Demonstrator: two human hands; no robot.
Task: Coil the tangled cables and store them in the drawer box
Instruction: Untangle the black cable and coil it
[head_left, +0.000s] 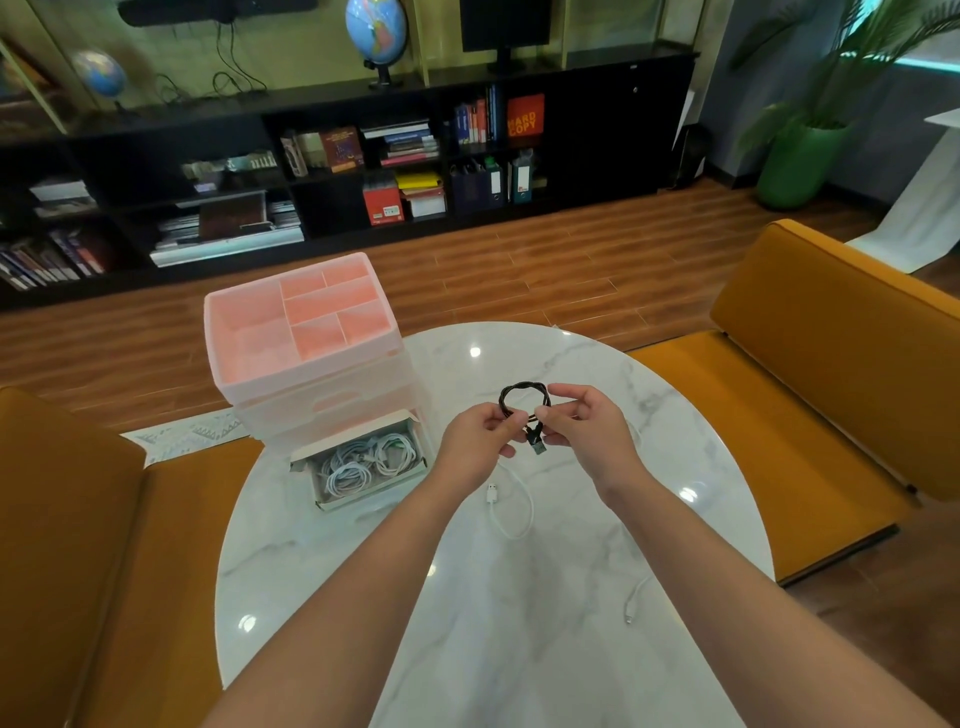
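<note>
Round white marble worktop (519, 597); bare surface toward the near edge. Pale pink plastic drawer box (306, 338) at far left rim, its bottom drawer (363, 462) pulled open with coiled white cables (369, 457) inside. Left hand (475, 441) and right hand (584, 428), raised over centre, each pinch the small black coiled cable (523, 402), plug hanging. Loose white cable (511, 512) lies below.

Left hand (475, 441) and right hand (587, 434) pinch coiled black cable (522, 397).
</note>
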